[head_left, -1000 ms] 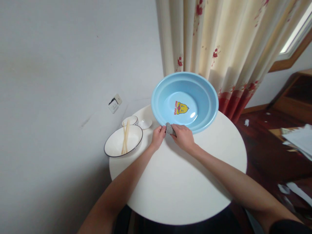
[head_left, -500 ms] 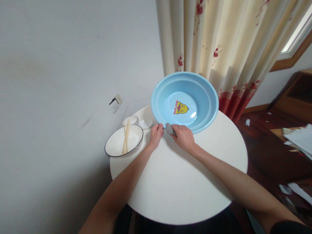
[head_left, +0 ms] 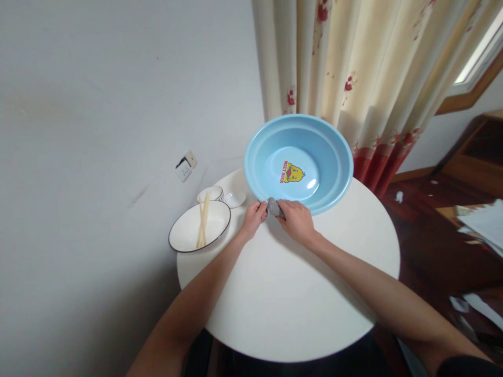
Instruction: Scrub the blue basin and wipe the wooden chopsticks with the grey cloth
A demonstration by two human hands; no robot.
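From the head view, the round white bench [head_left: 291, 298] runs in one curve from the bowls on the left to the floor side on the right. Open room lies between the two forearms, out to the near edge, and beyond the right forearm toward the right edge. The left edge passes close to the wall [head_left: 98, 131]; at the far side hangs a floral curtain [head_left: 373, 78], just behind the basin (whether the two touch cannot be told).

The blue basin [head_left: 334, 159] takes up the far part of the bench, its floor printed with a yellow duck and red lettering. The right hand [head_left: 296, 221] is closed around a small grey wad [head_left: 275, 208] at the basin's near rim. The left hand [head_left: 254, 217] is narrow, fingers drawn in just beside that wad at the same rim; whether it grips the rim cannot be told. Left of the basin, a large dark-rimmed bowl [head_left: 184, 233] has chopsticks [head_left: 201, 225] leaning in it, some crossing. Behind it stands a smaller bowl [head_left: 211, 193], with a small white dish [head_left: 234, 199] beside that one.

Compared with half a second ago, the left hand has shifted right, nearer the grey wad, while the right hand keeps its place. The bowls and chopsticks lie as they did.
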